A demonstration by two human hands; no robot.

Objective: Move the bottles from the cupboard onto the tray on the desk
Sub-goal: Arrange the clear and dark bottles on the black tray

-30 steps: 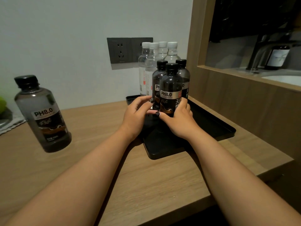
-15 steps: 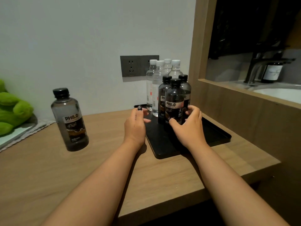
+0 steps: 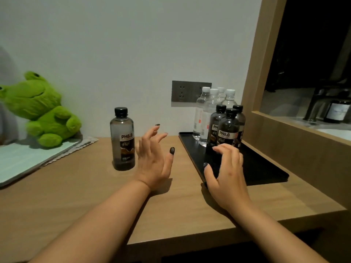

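Observation:
A black tray [image 3: 266, 171] lies on the wooden desk [image 3: 76, 196] at the right. On its far end stand several clear bottles with white caps [image 3: 207, 114] and three dark PH8.0 bottles [image 3: 228, 130] in front of them. One more dark PH8.0 bottle [image 3: 123, 139] stands alone on the desk, left of the tray. My left hand [image 3: 153, 158] hovers open between that bottle and the tray, fingers spread, a short way right of the bottle. My right hand [image 3: 226, 171] is open over the tray's near left part, just in front of the dark bottles, holding nothing.
A green plush frog [image 3: 41, 111] sits on a pale mat [image 3: 28, 158] at the far left. A grey wall socket [image 3: 184, 92] is behind the bottles. A wooden partition [image 3: 284, 139] borders the tray on the right, with a tap [image 3: 319, 103] and small dark bottle [image 3: 337, 112] beyond.
Both hands have let go of the front dark bottle on the tray and pulled back. My left hand has swung left toward the lone bottle. The view has shifted left.

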